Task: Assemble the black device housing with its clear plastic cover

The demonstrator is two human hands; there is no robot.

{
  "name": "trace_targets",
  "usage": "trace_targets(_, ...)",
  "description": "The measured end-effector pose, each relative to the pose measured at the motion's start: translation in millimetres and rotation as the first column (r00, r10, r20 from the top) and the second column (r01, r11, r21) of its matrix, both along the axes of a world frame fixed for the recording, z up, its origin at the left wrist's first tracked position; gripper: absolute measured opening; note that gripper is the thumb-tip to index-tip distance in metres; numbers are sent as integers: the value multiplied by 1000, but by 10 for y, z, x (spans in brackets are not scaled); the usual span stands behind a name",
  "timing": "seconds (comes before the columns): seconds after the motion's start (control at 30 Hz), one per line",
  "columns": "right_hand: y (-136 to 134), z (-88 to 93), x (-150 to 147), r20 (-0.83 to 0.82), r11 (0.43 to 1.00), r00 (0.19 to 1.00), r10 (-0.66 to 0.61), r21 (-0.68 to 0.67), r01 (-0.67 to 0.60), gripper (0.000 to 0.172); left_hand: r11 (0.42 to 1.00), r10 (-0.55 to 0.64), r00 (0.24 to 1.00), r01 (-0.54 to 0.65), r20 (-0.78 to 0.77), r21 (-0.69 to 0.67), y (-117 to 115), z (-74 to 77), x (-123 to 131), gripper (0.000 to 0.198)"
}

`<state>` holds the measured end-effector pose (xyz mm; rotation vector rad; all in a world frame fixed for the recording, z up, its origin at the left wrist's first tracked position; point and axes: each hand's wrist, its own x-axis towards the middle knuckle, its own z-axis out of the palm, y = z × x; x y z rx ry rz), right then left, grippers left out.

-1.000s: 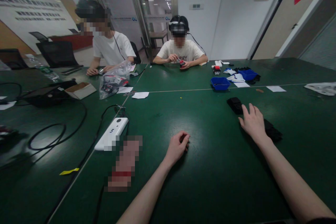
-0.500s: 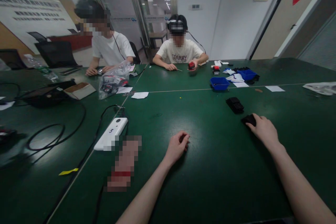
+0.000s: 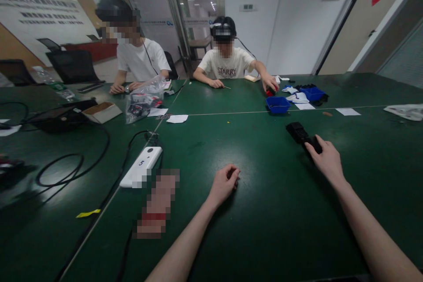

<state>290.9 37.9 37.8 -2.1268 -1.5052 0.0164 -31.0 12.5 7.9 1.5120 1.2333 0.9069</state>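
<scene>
Black part [image 3: 313,144] in right hand [image 3: 327,161] over green table [image 3: 264,211].

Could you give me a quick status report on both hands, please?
Left hand curled, resting on table. Right hand gripping small black part, beside another black part. Nothing in between.

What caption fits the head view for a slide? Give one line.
Right hand grips a small black part beside another black part on the green table; left hand rests curled.

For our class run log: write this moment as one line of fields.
right hand: grips small black part beside black block | left hand: curled, resting on green table | blue tray: farther back
</scene>
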Motion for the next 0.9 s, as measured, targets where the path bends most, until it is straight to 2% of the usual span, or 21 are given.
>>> trace_targets(0.1,20,7,-228,-272,990,954,126,-31,-139,58,1000,1,1000,-1,7,-2,-2,-1,1,21)
trace_targets(0.17,-1,-6,-454,-486,957,843,232,-41,-287,54,1000,6,1000,-6,18,-9,-4,1,3,21)
trace_targets(0.23,-56,-49,-728,-644,904,696,318,-16,-428,52,1000,10,999,-9,42,-23,-5,4,4,24)
trace_targets(0.33,-187,-168,-1154,-787,859,543,294,-31,-511,50,999,4,995,0,103,-38,-7,8,1,31)
trace_targets(0.4,-278,-254,-1375,-834,795,430,346,17,-606,47,1000,0,993,2,122,-22,-7,7,-4,32)
trace_targets(0.43,-316,-290,-1452,-837,775,401,371,42,-630,46,1000,1,993,0,118,-7,-7,4,-6,31)
trace_targets(0.5,-367,-340,-1535,-828,740,369,423,81,-667,43,1000,18,995,-20,102,21,-5,-5,-11,27)
trace_targets(0.57,-386,-365,-1545,-812,726,373,450,88,-682,41,998,44,994,-47,96,30,-1,-19,-14,25)
trace_targets(0.63,-388,-375,-1520,-827,711,359,433,68,-700,40,998,63,993,-66,97,23,8,-35,-18,24)
trace_targets(0.77,-396,-366,-1482,-882,666,280,378,49,-744,40,995,95,991,-97,89,16,26,-55,-34,25)
trace_targets(0.9,-411,-323,-1469,-869,645,277,410,62,-761,37,996,92,993,-93,72,16,31,-42,-40,25)
